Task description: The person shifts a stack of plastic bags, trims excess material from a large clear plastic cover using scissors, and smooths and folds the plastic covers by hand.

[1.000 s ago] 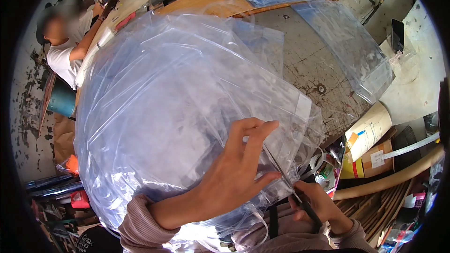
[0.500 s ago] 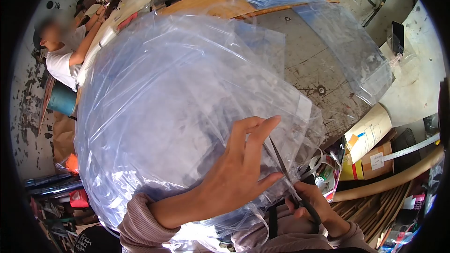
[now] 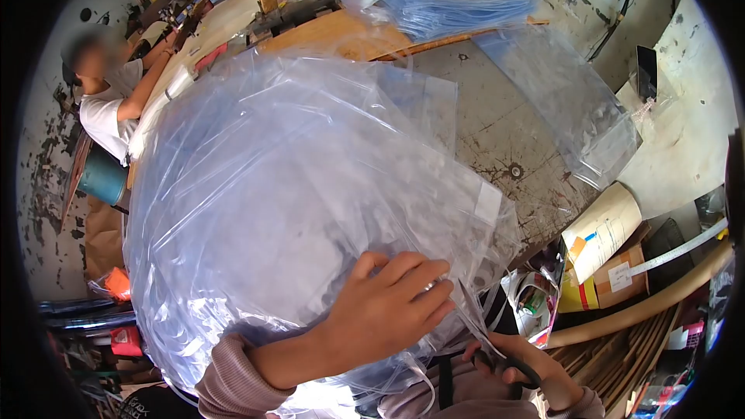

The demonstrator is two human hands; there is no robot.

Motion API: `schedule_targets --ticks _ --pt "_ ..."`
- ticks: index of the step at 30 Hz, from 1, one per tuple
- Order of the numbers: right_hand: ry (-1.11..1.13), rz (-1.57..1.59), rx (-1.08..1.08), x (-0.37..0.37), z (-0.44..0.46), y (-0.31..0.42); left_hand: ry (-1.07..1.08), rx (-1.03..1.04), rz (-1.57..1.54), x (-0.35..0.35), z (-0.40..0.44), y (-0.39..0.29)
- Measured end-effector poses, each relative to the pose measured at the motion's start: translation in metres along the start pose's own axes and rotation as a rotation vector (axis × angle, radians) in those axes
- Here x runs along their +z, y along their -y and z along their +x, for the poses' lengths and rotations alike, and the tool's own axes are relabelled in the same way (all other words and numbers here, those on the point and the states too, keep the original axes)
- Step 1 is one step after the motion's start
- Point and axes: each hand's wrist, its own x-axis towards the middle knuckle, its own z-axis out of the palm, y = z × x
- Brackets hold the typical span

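Note:
My right hand (image 3: 531,365) grips a pair of scissors (image 3: 475,322) by the dark handles, at the lower right. Their blades point up and away from me, with the tips close beside my left fingers. My left hand (image 3: 396,299) is closed, its fingers curled over the near right edge of a large heap of clear plastic sheets (image 3: 256,178). The left thumb is hidden under the hand. Thin strips of clear plastic hang near my lap. A small pale rectangle (image 3: 487,202) shows on the heap's right corner.
A stack of bluish plastic sheets (image 3: 458,8) lies at the back of the worktable (image 3: 512,140). Another clear sheet (image 3: 566,101) hangs over toward the right. Cartons (image 3: 621,275) and a curved tube (image 3: 644,306) stand at right. Another person (image 3: 109,105) works at far left.
My left hand has come down toward me, and its stretched fingers have curled onto the plastic. The scissors stay in my right hand. The view has shifted slightly.

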Motion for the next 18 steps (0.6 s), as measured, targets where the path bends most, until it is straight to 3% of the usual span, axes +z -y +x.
schedule_targets --ticks 7,18 --pt "-0.072 -0.052 0.030 -0.0010 -0.0027 0.0008 -0.030 0.066 -0.026 -0.0053 0.0020 0.0001" --pt "0.044 -0.060 -0.089 -0.0079 0.0054 -0.0053 -0.046 0.114 -0.082 -0.0023 0.0019 0.0037"
